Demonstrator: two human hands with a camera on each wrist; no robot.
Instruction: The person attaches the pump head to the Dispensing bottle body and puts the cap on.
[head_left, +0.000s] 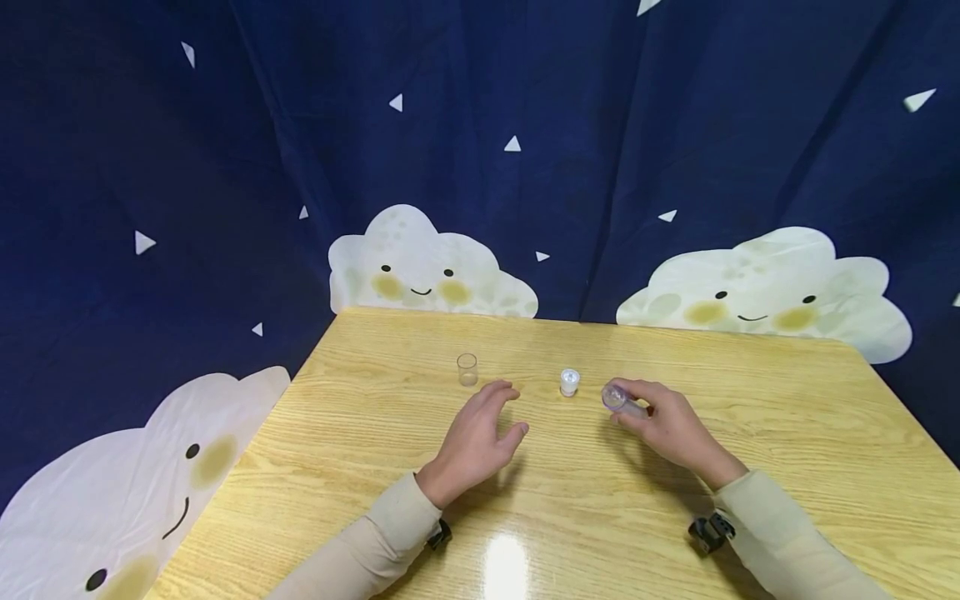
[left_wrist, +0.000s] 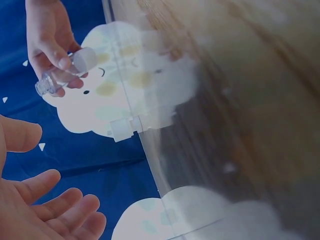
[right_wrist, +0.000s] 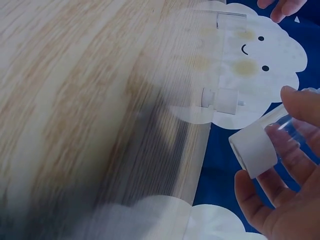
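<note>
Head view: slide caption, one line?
Right grip holds a clear bottle over a wooden table; left grip, empty, hovers near a clear cylinder; small white piece stands between both grips.

My table point(head_left: 810, 433) lies before me, with the curtain point(head_left: 450, 167) behind its far edge and along its left side. On the tabletop a small cup point(head_left: 467, 370) stands toward the left, and a nozzle piece point(head_left: 569, 383) stands to its right, well apart from it. My left hand point(head_left: 472, 437) is over the table, on the near side of the cup, its fingertips just short of it. My right hand point(head_left: 667, 423) is to the right of the nozzle piece and holds a bottle point(head_left: 615, 398) tilted above the table, neck end up, base down. The nozzle piece sits between cup and bottle, nearer the bottle.
</note>
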